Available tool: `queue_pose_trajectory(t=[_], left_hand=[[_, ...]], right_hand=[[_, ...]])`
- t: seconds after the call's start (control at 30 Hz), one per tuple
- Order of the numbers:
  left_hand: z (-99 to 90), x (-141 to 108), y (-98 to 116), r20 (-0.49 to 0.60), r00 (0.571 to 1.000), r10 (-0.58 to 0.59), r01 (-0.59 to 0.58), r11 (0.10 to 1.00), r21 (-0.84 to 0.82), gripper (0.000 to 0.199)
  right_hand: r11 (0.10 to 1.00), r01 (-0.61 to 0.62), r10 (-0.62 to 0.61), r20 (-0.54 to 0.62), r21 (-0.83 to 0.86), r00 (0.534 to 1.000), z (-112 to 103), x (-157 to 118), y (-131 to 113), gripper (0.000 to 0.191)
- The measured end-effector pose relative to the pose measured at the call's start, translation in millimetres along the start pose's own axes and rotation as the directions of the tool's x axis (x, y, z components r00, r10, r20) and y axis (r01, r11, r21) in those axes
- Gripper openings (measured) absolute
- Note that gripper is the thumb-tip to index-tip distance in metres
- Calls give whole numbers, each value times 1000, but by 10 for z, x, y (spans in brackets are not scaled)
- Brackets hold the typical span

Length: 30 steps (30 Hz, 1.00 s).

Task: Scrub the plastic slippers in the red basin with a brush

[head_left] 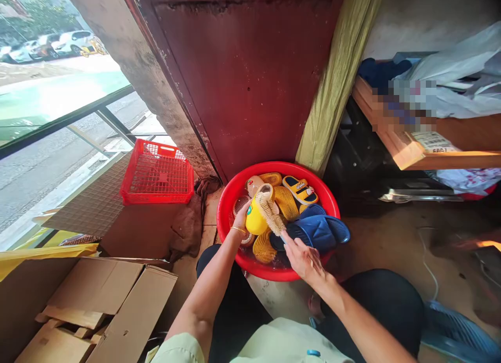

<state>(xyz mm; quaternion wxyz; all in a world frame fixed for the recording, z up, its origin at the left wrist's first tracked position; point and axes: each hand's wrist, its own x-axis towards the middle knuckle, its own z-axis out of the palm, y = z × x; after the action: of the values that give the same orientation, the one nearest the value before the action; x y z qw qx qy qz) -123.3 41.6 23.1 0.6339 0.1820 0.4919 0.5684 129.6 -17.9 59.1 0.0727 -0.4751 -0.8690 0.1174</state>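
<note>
My left hand point(242, 220) is closed on a yellow slipper point(256, 214) with a small green decoration, tilted up over a red basin point(227, 196). In my right hand point(303, 256) is the handle of a scrubbing brush point(270, 210). Its pale bristles lie against the slipper's opening. Under and around them, the basin holds several more slippers: a dark blue pair point(323, 230) by its right rim, a yellow and navy one point(300, 189) at the back, and yellow soles point(287, 202) in the middle. A little water shows near the basin's front.
A red plastic crate point(160, 175) stands left of the basin beside a brown cloth point(190, 227). Cardboard boxes point(129, 311) fill the lower left. Behind the basin is a dark red door point(246, 81); a wooden drawer point(403, 149) juts out at right.
</note>
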Motion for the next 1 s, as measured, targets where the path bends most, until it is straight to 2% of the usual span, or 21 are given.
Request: queue_pose_trajectory(t=[0.1,0.17,0.27,0.37,0.5,0.63,0.77,0.83,0.93,1.0], left_hand=[[0,27,46,-48,993,111,-111,994,-5,59],[-24,29,69,-25,989,144,-143,989,44,59],[-63,4,95,49,994,102,-107,987,118,60],[-69,-45,113,130,991,42,-67,979,191,64],[-40,-91,104,240,970,-38,-30,961,275,66],[-30,-41,4,249,968,-42,-42,945,325,56],[-49,86,-164,230,971,-71,-21,927,374,40],[-68,147,-210,153,987,-44,-19,921,388,36],[-99,181,-150,-5,1000,16,-14,942,335,45],[-106,150,-35,3,1000,-21,20,979,202,60]], right_hand=[[985,-67,71,18,-162,997,-259,-22,212,51],[961,-77,85,18,-265,996,-500,45,451,51],[953,83,-63,77,-293,995,-827,164,838,48],[902,240,-191,166,-359,967,-1059,301,1142,47],[814,323,-271,175,-483,946,-1212,559,1281,52],[801,413,-368,187,-434,911,-1074,795,1098,49],[819,478,-442,182,-317,878,-703,888,851,48],[839,459,-417,197,-293,887,-531,895,802,49],[893,386,-342,210,-230,916,-389,918,845,46],[930,340,-313,186,-138,931,-376,957,907,45]])
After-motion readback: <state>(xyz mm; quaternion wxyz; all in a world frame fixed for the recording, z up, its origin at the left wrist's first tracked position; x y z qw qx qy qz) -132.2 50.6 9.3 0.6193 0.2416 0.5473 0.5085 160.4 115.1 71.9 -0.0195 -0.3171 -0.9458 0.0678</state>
